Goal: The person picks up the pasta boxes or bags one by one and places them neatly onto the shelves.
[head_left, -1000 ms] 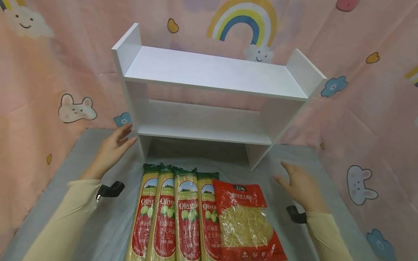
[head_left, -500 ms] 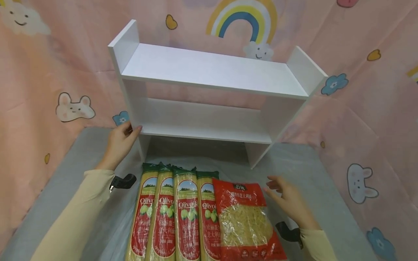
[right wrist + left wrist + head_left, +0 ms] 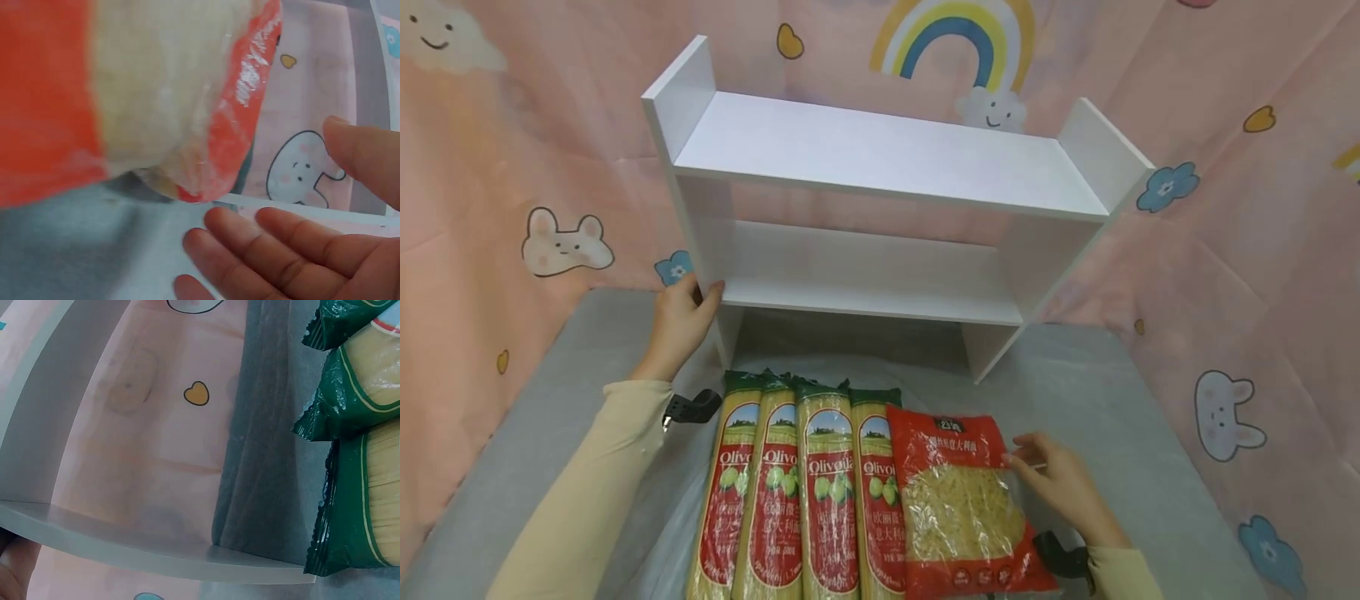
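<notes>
White shelf unit [image 3: 872, 271] stands near the back edge of the table [image 3: 1120, 433], and at its left end the left hand [image 3: 677, 329] has the upright pinched, thumb on the front edge, fingers going out of sight round the outer side, so that hold looks done to me. Moving right, four spaghetti packs [image 3: 830, 500] lie side by side in front of it, green ends toward the table's back edge, lower ends cut off by the frame, so no idea how near the front edge they get. Next over is the red pasta bag [image 3: 966, 508], flat on the table and right up against the fourth pack. Then the right hand [image 3: 1063, 483], between the bag and the table's right edge: fingers loose, thumb well apart from them, holding nothing as far as I can tell. I'd call it early days: the bag isn't gripped or lifted, and everything's down on the table with none of it on the boards, so pretty much all the handling is left. As for views, the left wrist cam gets the crimped green ends close up, but only a sliver of hand and no bag. Head cam makes the right thumb look like it's on the bag; right wrist cam shows a gap there, so I wouldn't swear to contact. Only the head cam gets all four packs.
</notes>
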`<action>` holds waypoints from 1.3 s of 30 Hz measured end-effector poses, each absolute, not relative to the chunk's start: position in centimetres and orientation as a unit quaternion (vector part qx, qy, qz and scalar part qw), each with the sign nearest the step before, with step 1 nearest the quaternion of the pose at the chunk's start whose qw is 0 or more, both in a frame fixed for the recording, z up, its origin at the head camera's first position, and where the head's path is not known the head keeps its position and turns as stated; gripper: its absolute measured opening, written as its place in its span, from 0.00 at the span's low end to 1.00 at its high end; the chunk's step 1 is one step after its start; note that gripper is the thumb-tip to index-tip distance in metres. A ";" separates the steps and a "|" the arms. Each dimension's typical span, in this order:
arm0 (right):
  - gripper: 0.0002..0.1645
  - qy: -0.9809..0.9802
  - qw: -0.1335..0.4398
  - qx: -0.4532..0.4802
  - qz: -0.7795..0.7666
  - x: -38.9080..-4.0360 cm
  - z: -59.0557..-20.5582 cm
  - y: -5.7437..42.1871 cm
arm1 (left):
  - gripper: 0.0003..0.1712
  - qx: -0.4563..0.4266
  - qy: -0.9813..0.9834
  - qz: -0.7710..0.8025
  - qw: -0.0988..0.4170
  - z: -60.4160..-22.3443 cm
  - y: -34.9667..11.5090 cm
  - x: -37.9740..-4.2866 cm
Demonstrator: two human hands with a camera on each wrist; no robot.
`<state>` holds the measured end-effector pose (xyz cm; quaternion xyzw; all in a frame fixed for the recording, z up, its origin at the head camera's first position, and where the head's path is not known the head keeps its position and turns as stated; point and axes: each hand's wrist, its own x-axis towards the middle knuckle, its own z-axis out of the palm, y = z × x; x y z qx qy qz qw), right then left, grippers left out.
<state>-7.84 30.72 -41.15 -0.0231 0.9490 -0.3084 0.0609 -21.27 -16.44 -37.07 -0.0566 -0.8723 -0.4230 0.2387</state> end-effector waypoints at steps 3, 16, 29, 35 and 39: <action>0.23 0.951 0.083 -0.008 -0.297 -7.5 -41.6 30.9 | 0.14 -0.055 -0.872 -0.424 0.238 -37.0 -16.4 -21.3; 0.21 0.893 0.187 0.008 -0.409 -6.9 -44.2 31.2 | 0.14 -0.047 -0.871 -0.427 0.241 -36.9 -16.5 -21.1; 0.20 0.810 0.260 0.060 -0.522 -6.7 -44.7 31.4 | 0.16 -0.041 -0.871 -0.427 0.240 -37.2 -16.2 -21.1; 0.37 0.756 0.291 0.045 -0.584 -6.5 -44.4 31.1 | 0.15 -0.041 -0.869 -0.427 0.245 -37.4 -16.1 -21.2; 0.48 0.746 0.289 0.022 -0.599 -6.1 -44.1 30.8 | 0.15 -0.040 -0.868 -0.432 0.242 -37.3 -16.2 -21.1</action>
